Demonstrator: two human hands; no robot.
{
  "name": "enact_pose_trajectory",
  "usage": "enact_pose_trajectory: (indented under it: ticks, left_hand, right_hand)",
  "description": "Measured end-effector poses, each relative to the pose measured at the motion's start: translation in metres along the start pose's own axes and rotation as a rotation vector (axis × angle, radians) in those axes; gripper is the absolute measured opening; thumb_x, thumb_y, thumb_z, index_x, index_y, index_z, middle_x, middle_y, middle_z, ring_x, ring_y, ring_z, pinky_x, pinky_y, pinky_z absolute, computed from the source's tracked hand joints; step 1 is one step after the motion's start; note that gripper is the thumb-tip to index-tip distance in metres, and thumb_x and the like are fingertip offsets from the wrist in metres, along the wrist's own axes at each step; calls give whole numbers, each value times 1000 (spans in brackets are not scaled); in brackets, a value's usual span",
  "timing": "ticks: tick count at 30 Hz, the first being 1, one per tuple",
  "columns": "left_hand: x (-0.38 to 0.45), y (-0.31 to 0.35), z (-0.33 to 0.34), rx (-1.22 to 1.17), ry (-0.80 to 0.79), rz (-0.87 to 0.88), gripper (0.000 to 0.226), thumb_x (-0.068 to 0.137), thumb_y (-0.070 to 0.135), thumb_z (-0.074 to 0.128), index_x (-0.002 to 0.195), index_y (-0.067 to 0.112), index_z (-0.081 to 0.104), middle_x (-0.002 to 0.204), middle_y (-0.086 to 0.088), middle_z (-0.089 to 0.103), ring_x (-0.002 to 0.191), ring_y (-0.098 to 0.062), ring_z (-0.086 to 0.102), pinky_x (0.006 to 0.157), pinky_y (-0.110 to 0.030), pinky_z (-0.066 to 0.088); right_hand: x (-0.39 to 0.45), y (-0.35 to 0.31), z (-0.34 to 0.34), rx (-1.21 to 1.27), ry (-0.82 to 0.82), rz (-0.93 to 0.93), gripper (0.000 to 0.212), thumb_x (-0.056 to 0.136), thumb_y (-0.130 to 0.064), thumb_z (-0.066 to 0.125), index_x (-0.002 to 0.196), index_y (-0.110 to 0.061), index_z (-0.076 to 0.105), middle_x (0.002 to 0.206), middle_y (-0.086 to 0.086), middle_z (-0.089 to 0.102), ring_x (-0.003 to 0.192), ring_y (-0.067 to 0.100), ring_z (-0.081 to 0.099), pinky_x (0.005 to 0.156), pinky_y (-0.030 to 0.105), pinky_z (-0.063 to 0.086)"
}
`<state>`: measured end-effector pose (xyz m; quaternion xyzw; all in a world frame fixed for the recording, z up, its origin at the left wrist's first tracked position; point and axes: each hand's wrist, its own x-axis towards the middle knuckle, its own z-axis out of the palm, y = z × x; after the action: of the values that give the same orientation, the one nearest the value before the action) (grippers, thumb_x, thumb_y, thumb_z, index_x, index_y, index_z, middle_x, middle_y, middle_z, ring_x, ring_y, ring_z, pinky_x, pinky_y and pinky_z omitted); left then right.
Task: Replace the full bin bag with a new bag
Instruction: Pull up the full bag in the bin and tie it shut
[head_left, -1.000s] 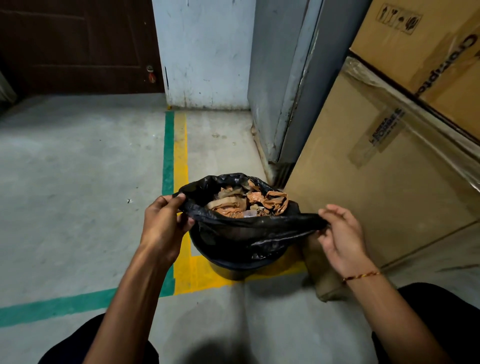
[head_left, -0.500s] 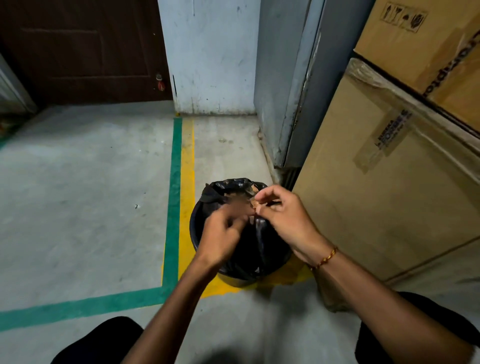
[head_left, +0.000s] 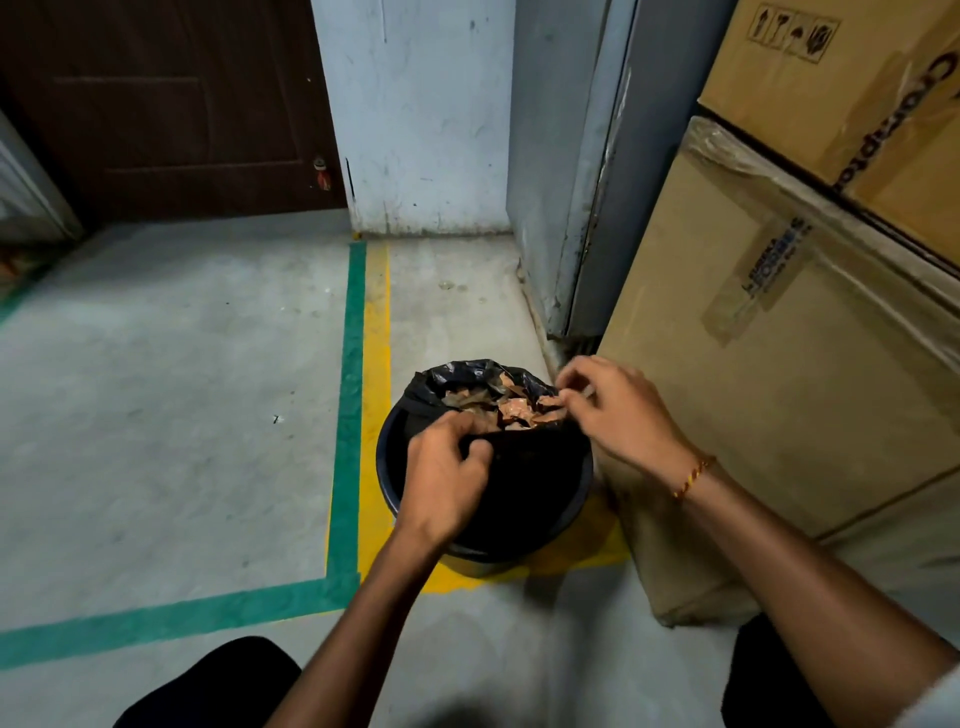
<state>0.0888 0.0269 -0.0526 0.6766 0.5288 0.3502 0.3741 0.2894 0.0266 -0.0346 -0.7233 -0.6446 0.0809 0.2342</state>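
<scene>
A dark round bin (head_left: 387, 462) stands on the floor, lined with a black bin bag (head_left: 524, 483). Crumpled brown paper waste (head_left: 511, 408) fills the bag's open top. My left hand (head_left: 447, 478) grips the near edge of the bag over the bin's middle. At the bag's far right edge, my right hand (head_left: 618, 410) pinches the plastic with its fingertips. Both hands are close together above the bin.
Stacked cardboard boxes (head_left: 789, 322) stand right beside the bin. A grey metal door frame (head_left: 582, 171) and a pale wall (head_left: 421, 114) lie behind it. Green tape (head_left: 353, 395) and yellow tape (head_left: 376, 364) mark the concrete floor. My knees show at the bottom.
From holding the bag's rim stretched wide apart, both hands came together over the bin, bunching the bag's edges; since then they have parted slightly, with the waste showing between them.
</scene>
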Motion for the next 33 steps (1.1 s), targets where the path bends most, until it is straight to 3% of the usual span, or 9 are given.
enact_pose_trajectory:
  ticks: [3, 8, 11, 16, 21, 24, 29, 31, 33]
  left_hand:
    - [0, -3, -4, -57, -7, -28, 28, 82, -1, 52, 91, 14, 74, 91, 4, 72, 87, -12, 65, 79, -24, 52]
    - [-3, 1, -10, -103, 12, -17, 37, 82, -4, 51, 82, 28, 71, 86, 17, 68, 82, 4, 62, 80, -24, 52]
    - [2, -2, -14, -148, 92, -15, 37, 82, -3, 51, 83, 27, 73, 89, 13, 72, 85, 1, 65, 79, -26, 54]
    - [15, -13, -33, -240, 249, -85, 37, 82, -3, 49, 95, 22, 72, 90, -4, 72, 75, -15, 63, 70, -31, 52]
    - [19, -27, -58, -382, 342, -176, 37, 85, 1, 50, 98, 32, 65, 86, -9, 62, 74, -20, 57, 69, -36, 49]
    - [16, -28, -65, -410, 341, -200, 33, 91, -1, 48, 109, 23, 62, 85, -9, 60, 74, -21, 57, 69, -36, 47]
    - [13, -30, -66, -406, 274, -234, 33, 92, 0, 47, 112, 22, 61, 91, -16, 63, 78, -25, 59, 72, -38, 51]
    - [12, -29, -63, -405, 235, -233, 30, 92, 0, 49, 113, 19, 61, 92, -22, 63, 77, -27, 59, 73, -42, 51]
    - [11, -28, -59, -375, 198, -222, 28, 93, 3, 51, 113, 20, 61, 98, -24, 66, 81, -34, 64, 80, -49, 55]
  right_hand:
    - [15, 41, 18, 16, -152, 315, 30, 88, -19, 62, 118, -17, 61, 107, 3, 63, 98, 23, 61, 82, 34, 52]
    - [-1, 56, 59, 331, -351, 620, 47, 90, -8, 59, 132, -17, 42, 109, 9, 61, 67, 17, 60, 41, 25, 51]
    - [-6, 56, 66, 339, -320, 595, 46, 87, -3, 62, 126, -16, 42, 93, 6, 59, 71, 18, 60, 43, 25, 50]
    - [-38, 31, 64, 844, -341, 718, 95, 82, 3, 72, 150, -32, 16, 143, 16, 49, 112, 35, 64, 56, 35, 62]
    - [-89, -2, 80, 1162, -337, 848, 95, 76, 4, 78, 149, -20, 23, 134, 18, 59, 87, 29, 73, 63, 38, 61]
    - [-110, -12, 83, 1307, -342, 925, 112, 75, -1, 81, 156, -27, 7, 148, 21, 44, 86, 33, 74, 72, 41, 62]
    - [-110, -8, 62, 1077, -223, 910, 88, 71, -58, 72, 144, -21, 41, 141, 5, 50, 115, 29, 56, 79, 41, 59]
    - [-96, 1, 56, 1064, -166, 952, 63, 85, -61, 57, 135, -23, 51, 126, -1, 53, 117, 31, 54, 86, 43, 54]
    - [-80, 10, 56, 1061, -209, 971, 36, 97, -47, 51, 122, -23, 56, 112, -3, 54, 99, 25, 58, 68, 33, 55]
